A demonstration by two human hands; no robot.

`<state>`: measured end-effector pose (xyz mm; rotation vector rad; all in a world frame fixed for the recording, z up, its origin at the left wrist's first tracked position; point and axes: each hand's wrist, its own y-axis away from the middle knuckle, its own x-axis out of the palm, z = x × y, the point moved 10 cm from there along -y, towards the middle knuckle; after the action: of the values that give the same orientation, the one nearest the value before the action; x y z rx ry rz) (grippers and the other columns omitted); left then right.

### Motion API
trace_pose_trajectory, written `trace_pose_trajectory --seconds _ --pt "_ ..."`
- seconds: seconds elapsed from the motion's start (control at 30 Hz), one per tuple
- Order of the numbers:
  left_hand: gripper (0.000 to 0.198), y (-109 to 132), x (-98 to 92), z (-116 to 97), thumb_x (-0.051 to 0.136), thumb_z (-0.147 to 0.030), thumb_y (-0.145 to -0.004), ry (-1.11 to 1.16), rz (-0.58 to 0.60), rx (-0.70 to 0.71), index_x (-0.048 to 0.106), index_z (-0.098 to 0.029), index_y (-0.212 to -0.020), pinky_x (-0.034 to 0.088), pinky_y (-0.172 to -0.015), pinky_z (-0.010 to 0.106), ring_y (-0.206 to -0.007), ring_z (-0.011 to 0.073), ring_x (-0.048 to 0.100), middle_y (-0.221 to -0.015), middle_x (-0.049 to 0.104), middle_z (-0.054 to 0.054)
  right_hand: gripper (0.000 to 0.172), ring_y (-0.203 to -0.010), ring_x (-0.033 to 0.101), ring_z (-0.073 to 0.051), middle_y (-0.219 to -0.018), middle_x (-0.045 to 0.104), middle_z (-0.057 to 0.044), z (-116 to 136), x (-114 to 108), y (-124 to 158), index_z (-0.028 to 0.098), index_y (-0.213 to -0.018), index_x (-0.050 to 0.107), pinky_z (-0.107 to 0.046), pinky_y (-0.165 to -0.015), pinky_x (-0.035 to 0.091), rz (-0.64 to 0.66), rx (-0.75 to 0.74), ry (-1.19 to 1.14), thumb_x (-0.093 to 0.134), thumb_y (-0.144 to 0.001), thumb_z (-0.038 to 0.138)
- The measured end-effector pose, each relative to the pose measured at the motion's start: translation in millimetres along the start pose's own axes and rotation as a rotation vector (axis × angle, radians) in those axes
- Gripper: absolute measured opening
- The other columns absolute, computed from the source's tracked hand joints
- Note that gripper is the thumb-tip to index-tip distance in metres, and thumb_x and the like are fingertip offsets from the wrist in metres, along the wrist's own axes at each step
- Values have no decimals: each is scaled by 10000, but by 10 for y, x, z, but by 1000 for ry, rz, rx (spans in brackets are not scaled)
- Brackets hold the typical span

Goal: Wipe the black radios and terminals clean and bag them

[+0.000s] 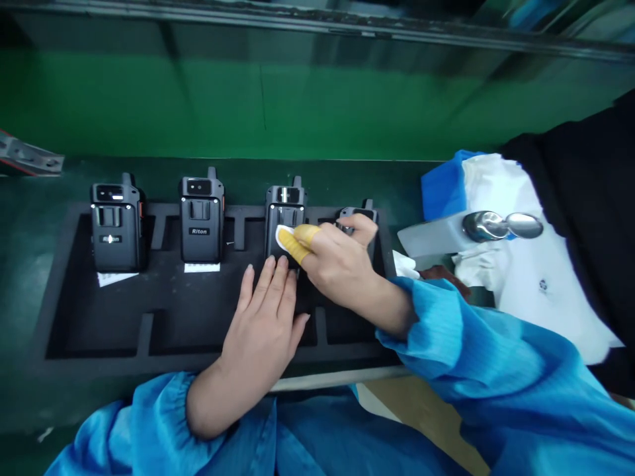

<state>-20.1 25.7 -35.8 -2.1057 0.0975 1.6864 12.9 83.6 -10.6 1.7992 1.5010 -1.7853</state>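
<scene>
My left hand (262, 324) lies flat with its fingers stretched out, its fingertips against the lower end of a black handheld radio (286, 198). Yellow finger cots cover two fingers of my right hand (337, 258), which presses a small white wiping pad (282, 237) onto the front of that radio. Beyond my right hand, another radio (367, 213) is partly hidden. To the left, two more radios (116, 225) (201, 221) lean at the tray's back edge, with white paper labels (202, 268) showing under them.
A black foam tray (188, 311) with dividers spans the green bench. On the right stand a blue box (441, 185) with white cloths (496, 175), and a clear bottle with a metal pump top (436, 235). Dark fabric (590, 198) lies at the far right; a green wall (223, 106) rises behind.
</scene>
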Motion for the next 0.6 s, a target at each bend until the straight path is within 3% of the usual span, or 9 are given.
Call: trace_pose_trajectory --seconds 0.1,0.33,0.5,0.6 --pt "445 1 4 -7 412 -276 -939 14 -8 4 545 21 -1241 390 -1060 545 -1267 351 510 -1301 587 223 281 -752 425 -124 -781 634 17 109 7 -64 221 -815 694 -377 -841 204 -14 -71 16 449 -924 138" --pt "453 -3 61 7 414 -268 -935 48 44 -8 530 12 -1272 341 -1104 538 -1314 340 462 -1389 503 232 359 -766 429 -138 -794 621 -5 -32 37 91 194 -709 662 -370 -846 220 99 -19 27 392 -931 111" --pt "471 12 59 19 417 -278 -935 70 22 -12 514 27 -1281 346 -1102 539 -1309 342 467 -1342 549 234 300 -736 408 -132 -787 625 6 109 -24 -58 191 -747 676 -384 -845 198 -27 -41 63 441 -919 119" --pt "478 17 65 20 413 -283 -938 68 29 -9 505 27 -1290 342 -1105 542 -1321 342 453 -1348 543 235 303 -739 402 -133 -785 612 3 134 -8 -77 192 -761 681 -387 -850 195 -24 -40 74 433 -918 117"
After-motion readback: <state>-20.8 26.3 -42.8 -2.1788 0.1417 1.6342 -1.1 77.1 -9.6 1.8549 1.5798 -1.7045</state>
